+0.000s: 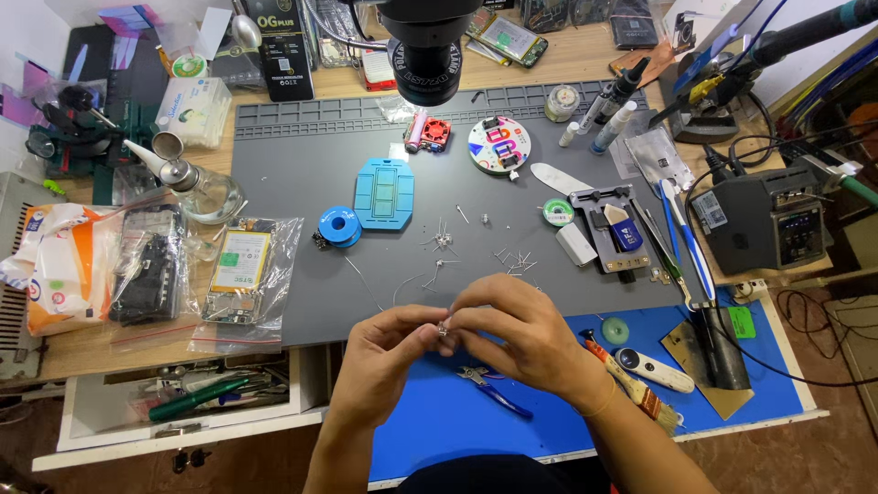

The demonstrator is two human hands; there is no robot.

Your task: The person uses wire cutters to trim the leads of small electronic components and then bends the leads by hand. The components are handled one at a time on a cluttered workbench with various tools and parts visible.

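Hands together over front edge of grey mat (302,274). Left hand (384,352) and right hand (517,334) both pinching one tiny metal part (444,327) between fingertips, above blue mat (439,421). Blue-handled pliers (494,391) just below right hand. Loose wire bits (512,263) scattered beyond. Blue spool (339,225) further left on surface.

Blue spool (339,225), pliers (489,388), soldering station (764,220).
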